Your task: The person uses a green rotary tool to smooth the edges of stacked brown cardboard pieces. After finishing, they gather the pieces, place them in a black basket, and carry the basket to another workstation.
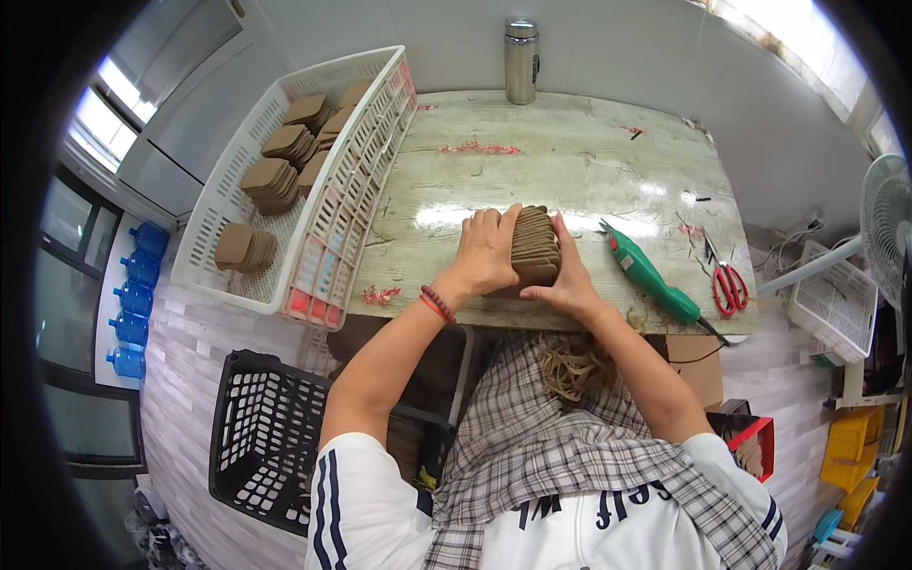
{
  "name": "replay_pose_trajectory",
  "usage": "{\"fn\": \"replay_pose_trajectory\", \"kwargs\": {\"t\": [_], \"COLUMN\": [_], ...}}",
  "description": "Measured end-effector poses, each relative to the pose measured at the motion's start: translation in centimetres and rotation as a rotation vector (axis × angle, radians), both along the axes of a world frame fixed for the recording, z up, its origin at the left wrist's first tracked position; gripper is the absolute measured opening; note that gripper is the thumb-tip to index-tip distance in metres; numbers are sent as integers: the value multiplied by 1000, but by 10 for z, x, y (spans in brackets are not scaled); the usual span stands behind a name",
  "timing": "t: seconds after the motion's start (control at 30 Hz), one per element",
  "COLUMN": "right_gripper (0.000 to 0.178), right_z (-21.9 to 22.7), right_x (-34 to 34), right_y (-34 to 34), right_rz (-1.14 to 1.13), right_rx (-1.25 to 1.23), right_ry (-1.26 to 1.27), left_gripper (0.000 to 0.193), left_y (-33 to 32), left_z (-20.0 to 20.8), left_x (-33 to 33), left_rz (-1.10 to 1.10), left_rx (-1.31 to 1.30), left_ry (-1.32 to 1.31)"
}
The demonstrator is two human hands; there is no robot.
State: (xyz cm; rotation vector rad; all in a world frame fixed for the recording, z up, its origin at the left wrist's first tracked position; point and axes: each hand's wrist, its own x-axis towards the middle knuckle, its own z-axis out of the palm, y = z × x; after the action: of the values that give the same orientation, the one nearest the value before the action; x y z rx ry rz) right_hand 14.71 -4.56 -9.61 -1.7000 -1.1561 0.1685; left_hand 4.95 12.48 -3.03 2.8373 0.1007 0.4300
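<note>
A stack of thin brown square pieces with rounded corners (537, 245) stands on edge near the front of the worn, pale table (551, 152). My left hand (487, 249) wraps round its left side, fingers pointing away from me. Against its right side presses my right hand (570, 277), with the thumb along the near edge. Between them the two hands squeeze the pieces together. To the right lie a green corded hand tool (651, 275) and red-handled scissors (729, 285), both untouched.
A white plastic crate (323, 214) with several similar brown stacks (271, 185) sits at the left. A steel flask (522, 62) stands at the back. Below left is a black basket (261, 427); tan strands (570, 369) lie on my lap. A fan (885, 214) stands far right.
</note>
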Motion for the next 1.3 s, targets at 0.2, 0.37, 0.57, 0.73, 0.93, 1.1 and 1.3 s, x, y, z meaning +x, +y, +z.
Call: {"fn": "replay_pose_trajectory", "kwargs": {"t": [0.2,0.37,0.57,0.73,0.93,1.1,1.3], "right_gripper": [139,133,132,109,51,44,43], "right_z": [20,28,88,104,52,19,6], "right_x": [13,-2,-68,-130,-153,-154,-148], "right_y": [-4,8,15,-4,-26,-37,-47], "right_rz": [196,235,392,571,533,573,453], "right_rx": [21,35,4,79,-187,-282,-335], "right_ry": [221,476,126,27,284,226,357], "left_gripper": [103,96,95,103,91,110,122], "left_y": [-12,-9,-23,-29,-31,-9,42], "left_z": [14,-5,57,117,92,29,-10], "left_x": [-16,-16,-135,-314,-481,-498,-457], "left_rz": [-55,-25,83,512,1074,1448,1883], "left_rx": [-18,-56,-134,-522,-962,-675,-371], "left_ry": [16,-19,-312,-334,-877,-878,-466]}}
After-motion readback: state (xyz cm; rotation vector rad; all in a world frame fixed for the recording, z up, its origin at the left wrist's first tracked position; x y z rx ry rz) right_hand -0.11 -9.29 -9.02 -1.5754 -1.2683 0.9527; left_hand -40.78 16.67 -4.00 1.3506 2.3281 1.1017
